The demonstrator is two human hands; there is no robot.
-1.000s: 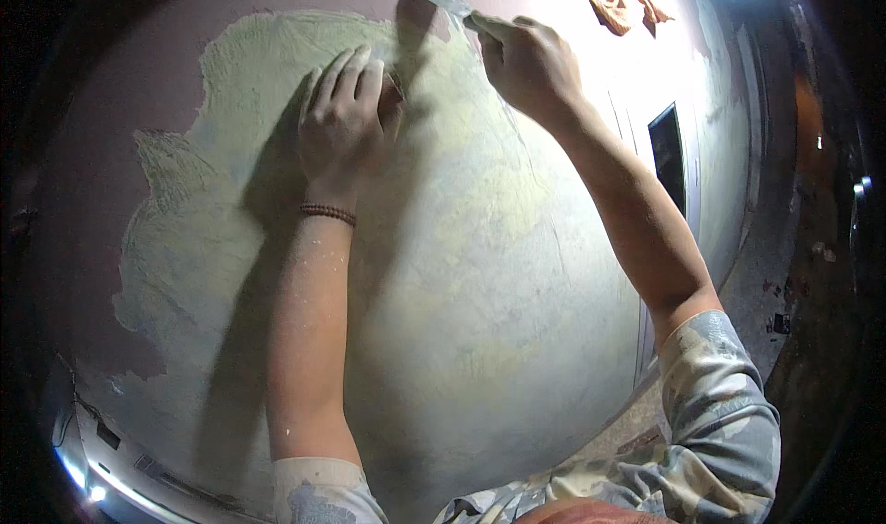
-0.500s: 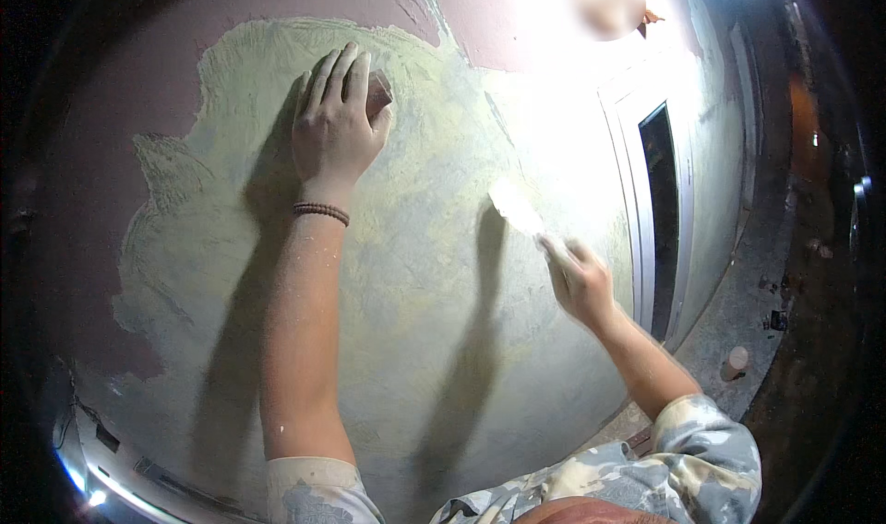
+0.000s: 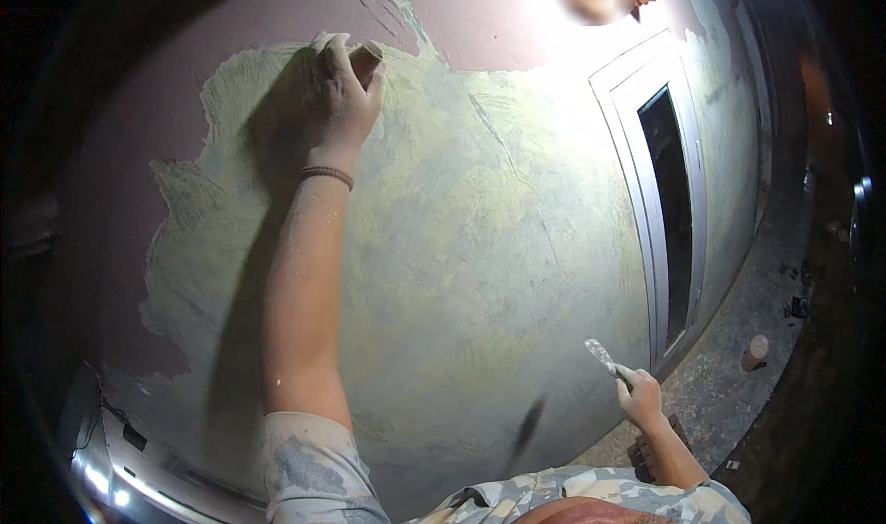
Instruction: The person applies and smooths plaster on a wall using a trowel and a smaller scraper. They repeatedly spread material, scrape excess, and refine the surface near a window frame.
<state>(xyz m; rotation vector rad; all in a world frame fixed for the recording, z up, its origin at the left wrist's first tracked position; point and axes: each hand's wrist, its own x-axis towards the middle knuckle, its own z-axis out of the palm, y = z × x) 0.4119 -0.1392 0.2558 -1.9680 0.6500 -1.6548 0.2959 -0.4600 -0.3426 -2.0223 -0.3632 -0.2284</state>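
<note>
My left hand (image 3: pixel 340 98) rests flat against the wall at the upper edge of a wide patch of pale green plaster (image 3: pixel 443 275), fingers spread, a beaded bracelet at the wrist. My right hand (image 3: pixel 640 397) is low at the right, away from the wall, gripping a small putty knife (image 3: pixel 600 353) whose blade points up and left. The knife's shadow falls on the plaster below the middle. Bare mauve wall (image 3: pixel 277 17) surrounds the plaster at the top and left.
A tall narrow opening with a white frame (image 3: pixel 666 210) stands to the right of the plaster. A rough grey floor (image 3: pixel 738 376) lies at the right with a small round container (image 3: pixel 757 351) on it. A bright lamp glares at the top.
My right hand has swept the putty knife down from the top of the wall to the lower right and off the surface. My left hand stays pressed on the wall.
</note>
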